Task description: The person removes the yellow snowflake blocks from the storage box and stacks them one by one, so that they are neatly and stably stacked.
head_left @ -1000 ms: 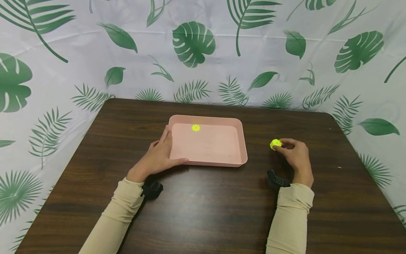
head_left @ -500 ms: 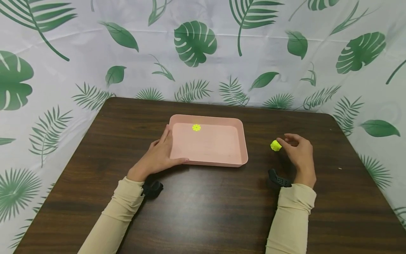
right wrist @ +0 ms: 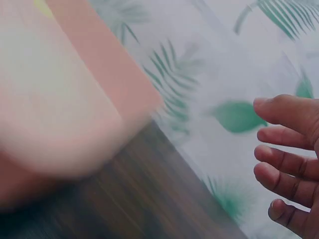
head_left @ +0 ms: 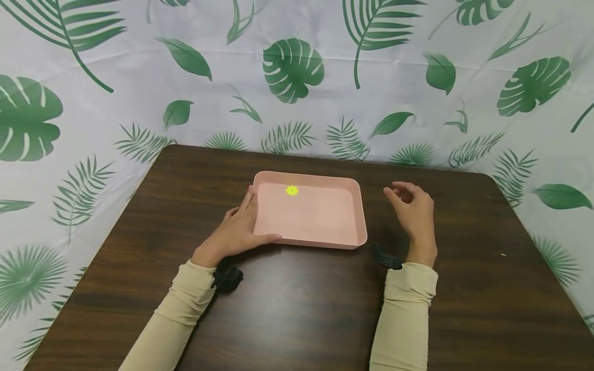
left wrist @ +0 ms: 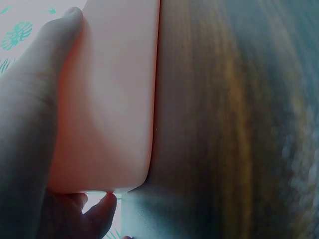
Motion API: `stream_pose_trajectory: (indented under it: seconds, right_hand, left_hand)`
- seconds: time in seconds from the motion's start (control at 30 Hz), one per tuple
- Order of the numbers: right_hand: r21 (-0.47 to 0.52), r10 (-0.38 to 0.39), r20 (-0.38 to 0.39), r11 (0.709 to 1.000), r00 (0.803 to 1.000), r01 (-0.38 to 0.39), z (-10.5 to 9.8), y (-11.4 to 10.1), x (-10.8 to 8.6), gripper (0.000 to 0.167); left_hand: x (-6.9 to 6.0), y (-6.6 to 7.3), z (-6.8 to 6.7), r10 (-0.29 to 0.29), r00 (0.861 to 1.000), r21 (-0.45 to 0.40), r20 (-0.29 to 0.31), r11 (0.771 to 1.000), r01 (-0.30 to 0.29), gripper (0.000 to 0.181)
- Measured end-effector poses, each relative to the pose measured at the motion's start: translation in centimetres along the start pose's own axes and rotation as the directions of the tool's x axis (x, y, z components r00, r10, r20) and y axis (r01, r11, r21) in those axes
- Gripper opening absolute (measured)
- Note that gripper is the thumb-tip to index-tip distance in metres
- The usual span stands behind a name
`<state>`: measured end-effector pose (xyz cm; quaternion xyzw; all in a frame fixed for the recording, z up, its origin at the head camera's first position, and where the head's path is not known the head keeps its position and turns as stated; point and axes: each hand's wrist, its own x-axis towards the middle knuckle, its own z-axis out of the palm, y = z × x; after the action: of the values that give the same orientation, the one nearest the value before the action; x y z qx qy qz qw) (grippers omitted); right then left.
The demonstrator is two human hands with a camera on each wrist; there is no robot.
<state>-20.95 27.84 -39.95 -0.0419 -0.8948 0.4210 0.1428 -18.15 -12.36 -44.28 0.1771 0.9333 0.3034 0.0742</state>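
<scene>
A shallow pink tray point(head_left: 315, 216) lies on the table in the head view, with a flat yellow flower-shaped piece point(head_left: 292, 190) inside near its back left. My left hand point(head_left: 238, 224) holds the tray's near left corner, thumb along the front rim and fingers at the left side. In the left wrist view the thumb lies against the tray's wall point(left wrist: 114, 99). Right of the tray, apart from it, my right hand point(head_left: 413, 208) hovers with bent, spread fingers. The right wrist view shows nothing between its fingers point(right wrist: 279, 157). The second yellow piece is not visible.
The dark wooden table point(head_left: 297, 309) extends around the tray. A white leaf-patterned cloth point(head_left: 315, 113) hangs behind it. Black bands point(head_left: 227, 279) sit on both wrists. A tiny pale speck point(head_left: 503, 254) lies far right on the table.
My right hand has let go of the yellow piece and moved left, over where that piece was. The left hand stays on the tray. The head view has shifted slightly.
</scene>
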Motion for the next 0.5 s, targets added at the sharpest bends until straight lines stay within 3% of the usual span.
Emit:
stream_pose_trajectory:
  seconds: [0.27,0.5]
  right_hand:
    - [0.083,-0.071,0.073,0.994,0.995,0.065,5.8,-3.8,1.3,0.041]
    - [0.127,-0.134,0.159,0.985,0.978,0.115,9.4,-6.6,1.9,0.041]
  left_hand:
    - [-0.1,-0.2,0.2,-0.011,1.0,0.001,-0.013,1.0,0.011,0.124]
    - [-0.2,0.0,0.0,-0.016,1.0,0.01,-0.023,1.0,0.016,0.126]
